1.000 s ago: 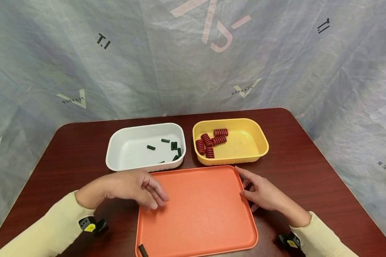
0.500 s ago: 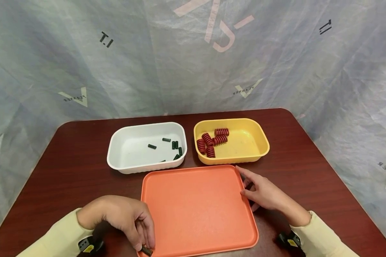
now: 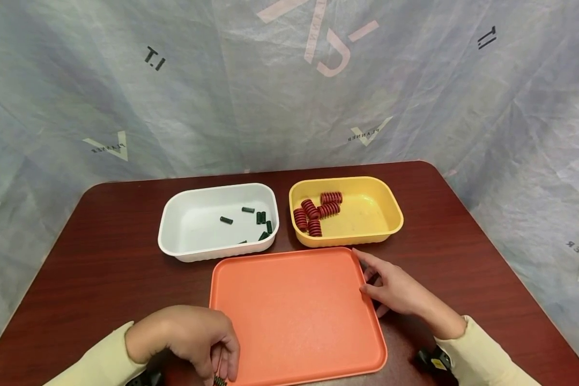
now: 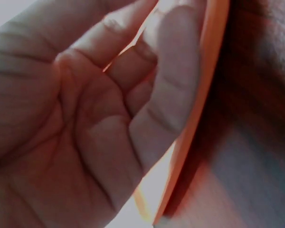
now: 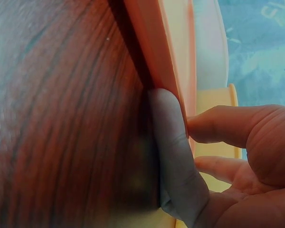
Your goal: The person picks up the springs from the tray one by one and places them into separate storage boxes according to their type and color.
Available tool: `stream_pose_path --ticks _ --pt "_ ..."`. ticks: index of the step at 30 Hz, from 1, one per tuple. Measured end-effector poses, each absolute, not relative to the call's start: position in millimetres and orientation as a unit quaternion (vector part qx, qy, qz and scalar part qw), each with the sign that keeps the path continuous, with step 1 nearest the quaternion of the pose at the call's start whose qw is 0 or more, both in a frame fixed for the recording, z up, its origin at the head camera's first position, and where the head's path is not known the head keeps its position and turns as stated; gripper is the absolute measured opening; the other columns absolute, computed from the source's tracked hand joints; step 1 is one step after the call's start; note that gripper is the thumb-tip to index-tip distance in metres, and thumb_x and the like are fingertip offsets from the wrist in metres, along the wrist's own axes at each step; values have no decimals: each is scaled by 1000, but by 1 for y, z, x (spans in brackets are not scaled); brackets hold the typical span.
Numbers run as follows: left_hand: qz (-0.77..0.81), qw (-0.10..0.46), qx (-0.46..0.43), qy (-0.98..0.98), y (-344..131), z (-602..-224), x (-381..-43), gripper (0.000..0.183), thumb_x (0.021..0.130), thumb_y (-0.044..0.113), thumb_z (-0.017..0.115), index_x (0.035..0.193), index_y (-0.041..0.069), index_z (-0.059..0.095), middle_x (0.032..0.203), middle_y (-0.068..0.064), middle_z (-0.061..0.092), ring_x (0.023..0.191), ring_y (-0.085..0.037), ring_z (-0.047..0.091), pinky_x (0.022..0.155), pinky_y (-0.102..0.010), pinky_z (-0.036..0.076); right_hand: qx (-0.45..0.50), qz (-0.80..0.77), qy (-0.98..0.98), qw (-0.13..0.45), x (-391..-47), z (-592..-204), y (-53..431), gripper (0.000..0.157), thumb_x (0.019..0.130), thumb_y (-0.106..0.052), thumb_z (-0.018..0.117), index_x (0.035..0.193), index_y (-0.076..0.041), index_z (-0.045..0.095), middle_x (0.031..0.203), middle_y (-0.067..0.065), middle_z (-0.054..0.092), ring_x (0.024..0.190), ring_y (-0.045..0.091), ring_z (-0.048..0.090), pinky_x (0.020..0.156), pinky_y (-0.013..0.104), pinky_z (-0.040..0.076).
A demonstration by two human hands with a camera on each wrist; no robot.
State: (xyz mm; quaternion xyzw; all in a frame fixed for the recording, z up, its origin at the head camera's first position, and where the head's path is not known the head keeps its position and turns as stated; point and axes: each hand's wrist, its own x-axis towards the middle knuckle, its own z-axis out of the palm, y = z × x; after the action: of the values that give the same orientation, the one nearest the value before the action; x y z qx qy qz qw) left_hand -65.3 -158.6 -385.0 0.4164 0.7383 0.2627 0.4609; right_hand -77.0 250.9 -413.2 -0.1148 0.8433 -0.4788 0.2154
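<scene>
In the head view my left hand [image 3: 193, 338] is at the near left corner of an orange tray [image 3: 299, 311], its fingertips pinching a small dark green coil spring [image 3: 219, 380] low at the frame's bottom edge. The left wrist view shows that hand's curled fingers [image 4: 175, 71] beside the tray's rim [image 4: 211, 61]; the spring is hidden there. My right hand [image 3: 398, 289] holds the tray's right edge. Its thumb lies at the rim and the index finger reaches toward the far corner. In the right wrist view a finger [image 5: 173, 133] runs along the tray's outer side.
Behind the tray stands a white bin [image 3: 193, 230] with several dark green springs [image 3: 260, 217]. A yellow bin [image 3: 366, 212] to its right holds several thicker red springs [image 3: 313, 210]. A grey printed sheet [image 3: 222, 96] hangs behind the dark wooden table [image 3: 116, 257].
My left hand has come down from over the tray's left side to its near left corner and taken hold of the dark green spring lying there. The right hand stays at the tray's edge.
</scene>
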Motion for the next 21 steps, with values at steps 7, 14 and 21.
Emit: stream_pose_path --ticks 7,14,21 --pt "244 424 420 764 -155 -387 -60 44 67 -21 76 84 19 78 68 23 63 64 9 61 58 -16 55 -120 -495 833 214 -76 -413 250 76 99 3 64 163 -4 24 100 18 55 66 28 65 46 41 59" --pt "245 435 398 770 -155 -386 -60 47 67 -21 74 84 22 77 66 23 63 62 6 62 57 -16 54 -120 -500 830 218 -76 -413 250 76 99 3 63 164 -4 23 101 18 55 66 29 66 46 41 59" --pt "397 536 354 656 -166 -395 -78 46 75 -20 64 105 11 79 85 8 74 69 0 64 59 -12 50 -122 -500 829 216 -76 -413 250 76 99 3 63 163 -4 23 100 18 55 66 28 65 46 40 59"
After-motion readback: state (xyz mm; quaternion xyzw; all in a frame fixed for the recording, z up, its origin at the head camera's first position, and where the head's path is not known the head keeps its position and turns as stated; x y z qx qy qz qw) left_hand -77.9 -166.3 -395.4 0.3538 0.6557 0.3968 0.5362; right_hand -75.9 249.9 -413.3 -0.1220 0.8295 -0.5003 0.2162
